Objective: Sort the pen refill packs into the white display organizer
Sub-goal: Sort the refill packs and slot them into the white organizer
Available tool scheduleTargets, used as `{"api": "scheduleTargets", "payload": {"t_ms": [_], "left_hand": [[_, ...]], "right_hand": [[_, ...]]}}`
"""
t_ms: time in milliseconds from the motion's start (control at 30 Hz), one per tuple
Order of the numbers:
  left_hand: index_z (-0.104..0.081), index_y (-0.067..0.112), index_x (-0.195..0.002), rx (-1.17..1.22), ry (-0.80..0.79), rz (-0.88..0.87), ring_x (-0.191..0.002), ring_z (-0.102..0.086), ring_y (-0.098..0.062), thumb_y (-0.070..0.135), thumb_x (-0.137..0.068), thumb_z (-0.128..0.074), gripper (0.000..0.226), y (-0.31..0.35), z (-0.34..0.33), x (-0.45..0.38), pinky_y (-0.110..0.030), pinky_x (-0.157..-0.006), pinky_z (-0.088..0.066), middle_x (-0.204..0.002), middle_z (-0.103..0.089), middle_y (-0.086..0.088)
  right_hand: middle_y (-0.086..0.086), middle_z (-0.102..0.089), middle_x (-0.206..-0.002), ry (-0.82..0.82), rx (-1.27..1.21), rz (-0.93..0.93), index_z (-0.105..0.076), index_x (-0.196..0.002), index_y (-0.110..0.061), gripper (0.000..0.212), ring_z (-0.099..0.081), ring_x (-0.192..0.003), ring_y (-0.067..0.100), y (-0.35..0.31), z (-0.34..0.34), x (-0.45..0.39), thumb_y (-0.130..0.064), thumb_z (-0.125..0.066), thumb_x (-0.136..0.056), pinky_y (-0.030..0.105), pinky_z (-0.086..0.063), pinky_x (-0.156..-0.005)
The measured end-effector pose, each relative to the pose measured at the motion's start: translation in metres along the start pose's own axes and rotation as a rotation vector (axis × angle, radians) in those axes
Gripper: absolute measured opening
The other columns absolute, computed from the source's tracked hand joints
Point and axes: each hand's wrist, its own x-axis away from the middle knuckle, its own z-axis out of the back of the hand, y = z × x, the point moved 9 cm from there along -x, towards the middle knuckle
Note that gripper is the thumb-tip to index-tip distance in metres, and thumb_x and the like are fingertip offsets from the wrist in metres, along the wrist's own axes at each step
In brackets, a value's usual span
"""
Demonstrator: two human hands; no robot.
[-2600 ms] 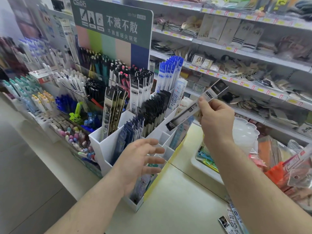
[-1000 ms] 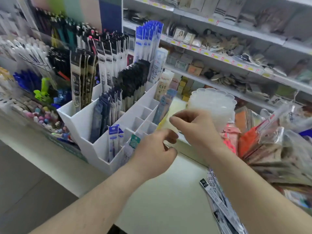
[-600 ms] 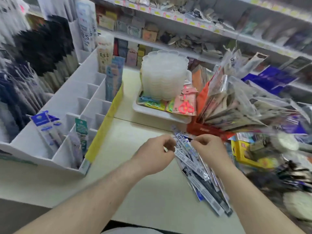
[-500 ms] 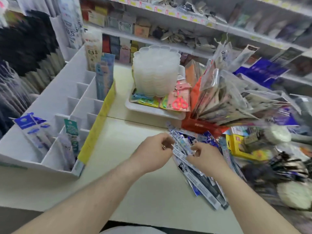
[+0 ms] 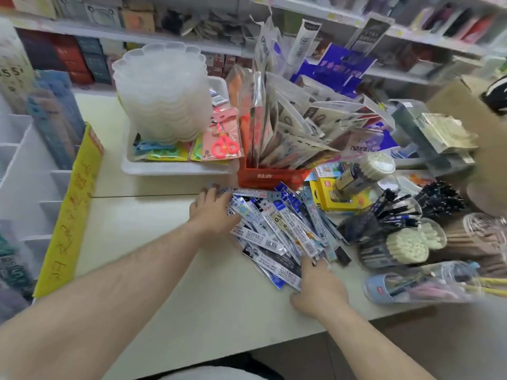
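Note:
A pile of pen refill packs (image 5: pixel 277 229), long clear sleeves with blue, black and white print, lies fanned out on the cream table in the head view. My left hand (image 5: pixel 212 213) rests on the pile's far left end, fingers stretched over the top packs. At the pile's near right end, the fingertips of my right hand (image 5: pixel 315 286) touch the pack ends, and the thumb lies on the table. The white display organizer (image 5: pixel 35 185) stands at the left edge with a yellow strip along its side. A few packs stand in its slots, blurred.
Behind the pile are a red box (image 5: pixel 271 176) stuffed with packets and a white tray (image 5: pixel 175 167) holding stacked translucent containers (image 5: pixel 162 91) and scissors. Right of the pile sit a yellow box (image 5: pixel 334 197), bagged pens and cotton swab jars (image 5: pixel 406 248). Shelves run along the back.
The view swung from the organizer to the loose pile. Both hands left the organizer, came down on the pile close together, then spread apart to its two ends.

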Motion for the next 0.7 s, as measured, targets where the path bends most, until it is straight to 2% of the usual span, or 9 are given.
{"api": "scheduleTargets", "payload": {"t_ms": [100, 167, 233, 333, 433, 533, 633, 700], "left_hand": [[-0.023, 0.034, -0.155, -0.016, 0.036, -0.016, -0.152, -0.008, -0.027, 0.057, -0.094, -0.045, 0.069, 0.01, -0.009, -0.002, -0.046, -0.121, -0.011, -0.166, -0.011, -0.004], [-0.028, 0.031, -0.153, 0.007, 0.06, -0.05, -0.151, -0.011, -0.026, 0.054, -0.095, -0.045, 0.065, 0.019, -0.012, 0.004, -0.045, -0.12, -0.012, -0.165, -0.014, -0.004], [-0.03, 0.028, -0.153, 0.032, 0.079, -0.062, -0.151, -0.009, -0.025, 0.053, -0.096, -0.045, 0.064, 0.022, -0.015, 0.01, -0.045, -0.12, -0.01, -0.165, -0.015, -0.004], [-0.018, 0.026, -0.157, 0.084, 0.107, -0.002, -0.153, 0.006, -0.025, 0.056, -0.094, -0.049, 0.076, 0.012, -0.015, 0.024, -0.049, -0.122, 0.001, -0.167, 0.002, -0.004], [-0.007, 0.027, -0.158, 0.078, 0.083, -0.022, -0.151, 0.019, -0.027, 0.06, -0.083, -0.059, 0.098, 0.01, -0.023, 0.042, -0.053, -0.12, 0.007, -0.166, 0.016, -0.004], [0.003, 0.029, -0.158, -0.021, -0.013, -0.112, -0.148, 0.028, -0.029, 0.055, -0.068, -0.057, 0.112, 0.019, -0.041, 0.056, -0.057, -0.119, 0.01, -0.163, 0.026, -0.005], [0.011, 0.033, -0.157, -0.149, -0.092, -0.178, -0.145, 0.035, -0.03, 0.038, -0.077, -0.062, 0.108, 0.027, -0.056, 0.058, -0.061, -0.117, 0.014, -0.161, 0.032, -0.004], [0.012, 0.034, -0.156, -0.154, -0.113, -0.177, -0.147, 0.033, -0.028, 0.043, -0.081, -0.063, 0.106, 0.029, -0.06, 0.054, -0.062, -0.117, 0.015, -0.162, 0.029, -0.003]], "right_hand": [[0.009, -0.046, -0.138, 0.119, -0.084, 0.073, -0.034, -0.141, -0.017, 0.061, -0.055, -0.121, 0.031, -0.022, 0.01, -0.009, -0.039, -0.061, -0.091, 0.038, -0.048, -0.089], [0.009, -0.05, -0.134, 0.147, -0.119, 0.12, -0.041, -0.135, -0.016, 0.054, -0.055, -0.119, 0.03, -0.04, 0.014, -0.013, -0.039, -0.064, -0.091, 0.038, -0.049, -0.09], [0.008, -0.053, -0.132, 0.159, -0.135, 0.153, -0.044, -0.134, -0.018, 0.057, -0.056, -0.117, 0.029, -0.051, 0.02, -0.015, -0.044, -0.066, -0.088, 0.036, -0.048, -0.088], [0.003, -0.055, -0.127, 0.303, -0.164, 0.075, -0.051, -0.132, -0.022, 0.062, -0.057, -0.116, 0.027, -0.03, 0.051, -0.018, -0.059, -0.062, -0.083, 0.035, -0.045, -0.08], [0.011, -0.052, -0.133, 0.482, -0.274, -0.038, -0.051, -0.135, -0.015, 0.073, -0.048, -0.123, 0.031, 0.014, 0.088, -0.034, -0.062, -0.062, -0.081, 0.041, -0.043, -0.094], [0.016, -0.047, -0.14, 0.392, -0.258, -0.096, -0.041, -0.141, -0.011, 0.092, -0.043, -0.129, 0.035, 0.035, 0.088, -0.067, -0.073, -0.061, -0.077, 0.046, -0.039, -0.103], [0.012, -0.049, -0.143, 0.267, -0.296, -0.068, -0.035, -0.145, -0.013, 0.102, -0.048, -0.129, 0.035, 0.032, 0.073, -0.084, -0.079, -0.061, -0.072, 0.045, -0.046, -0.099], [0.01, -0.049, -0.144, 0.243, -0.325, -0.034, -0.034, -0.145, -0.015, 0.104, -0.047, -0.13, 0.035, 0.027, 0.065, -0.087, -0.081, -0.062, -0.069, 0.046, -0.046, -0.101]]}}
